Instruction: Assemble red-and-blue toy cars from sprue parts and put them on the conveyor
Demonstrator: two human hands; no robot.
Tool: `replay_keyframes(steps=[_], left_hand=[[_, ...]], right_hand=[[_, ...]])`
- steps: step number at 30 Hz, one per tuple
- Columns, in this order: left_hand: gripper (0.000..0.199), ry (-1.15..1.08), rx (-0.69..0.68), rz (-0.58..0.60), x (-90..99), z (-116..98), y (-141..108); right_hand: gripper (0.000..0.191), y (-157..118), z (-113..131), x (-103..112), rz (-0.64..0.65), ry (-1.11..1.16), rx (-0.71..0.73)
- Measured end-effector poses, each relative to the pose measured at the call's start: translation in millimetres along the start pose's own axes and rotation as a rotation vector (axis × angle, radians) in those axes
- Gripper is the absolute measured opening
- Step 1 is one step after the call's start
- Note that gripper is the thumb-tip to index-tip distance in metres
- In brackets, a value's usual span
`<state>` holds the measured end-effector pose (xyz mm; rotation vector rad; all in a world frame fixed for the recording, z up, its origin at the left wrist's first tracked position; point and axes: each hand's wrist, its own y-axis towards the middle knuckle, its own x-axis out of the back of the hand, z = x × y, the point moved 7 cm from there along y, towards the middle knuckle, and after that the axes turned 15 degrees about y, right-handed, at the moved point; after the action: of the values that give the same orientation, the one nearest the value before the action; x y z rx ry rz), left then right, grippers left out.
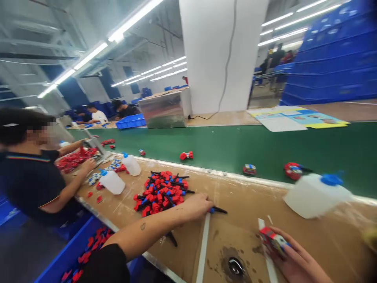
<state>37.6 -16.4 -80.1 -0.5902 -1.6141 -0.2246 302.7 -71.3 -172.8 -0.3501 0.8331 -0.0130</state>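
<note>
My left hand [198, 206] reaches across the bench with its fingers closed. From under the fingertips sticks out a small part with a black rod and a blue section [218, 210]; my fingers hide its other end. Just left of that hand lies a pile of red and blue plastic parts with black rods [161, 192]. At the lower right my right hand [297, 257] is closed around a small red, white and blue toy assembly [274, 241], its red end pointing up and left. Between my hands, a round dark metal fitting [236, 266] sits in a wet-stained patch.
A green conveyor belt [218, 143] runs behind the bench, carrying several toy pieces. White bottles with blue caps stand at left [113, 182] and right [316, 196]. A blue bin [63, 261] holds parts below the bench edge. A co-worker [32, 184] sits at the left.
</note>
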Motion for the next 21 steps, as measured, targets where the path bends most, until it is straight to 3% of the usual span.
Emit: replay_keyframes(steps=[4, 6, 9, 15, 17, 21], left_hand=[[0.02, -0.035, -0.006, -0.03, 10.4, 5.6, 3.5], [0.018, -0.116, -0.003, -0.027, 13.5, 4.3, 7.4], [0.033, -0.283, -0.018, 0.026, 11.4, -5.6, 5.9], [0.044, -1.384, 0.063, 0.176, 1.3, -32.7, -22.1], [0.05, -1.433, 0.044, 0.167, 3.2, -40.7, -30.5], [0.05, -1.197, -0.046, 0.196, 13.7, -57.1, -45.0]], right_hand=[[0.062, -27.1, 16.2, -43.1, 0.126, 0.027, 0.037], [0.068, -36.9, 21.4, -52.8, 0.187, 0.027, 0.065], [0.069, -51.1, 25.0, -55.3, 0.206, 0.003, 0.097], [0.065, -73.8, 26.3, -62.6, 0.262, -0.124, 0.123], [0.06, -78.3, 23.2, -63.0, 0.266, -0.147, 0.12], [0.067, -85.7, 13.4, -55.8, 0.218, -0.078, 0.096]])
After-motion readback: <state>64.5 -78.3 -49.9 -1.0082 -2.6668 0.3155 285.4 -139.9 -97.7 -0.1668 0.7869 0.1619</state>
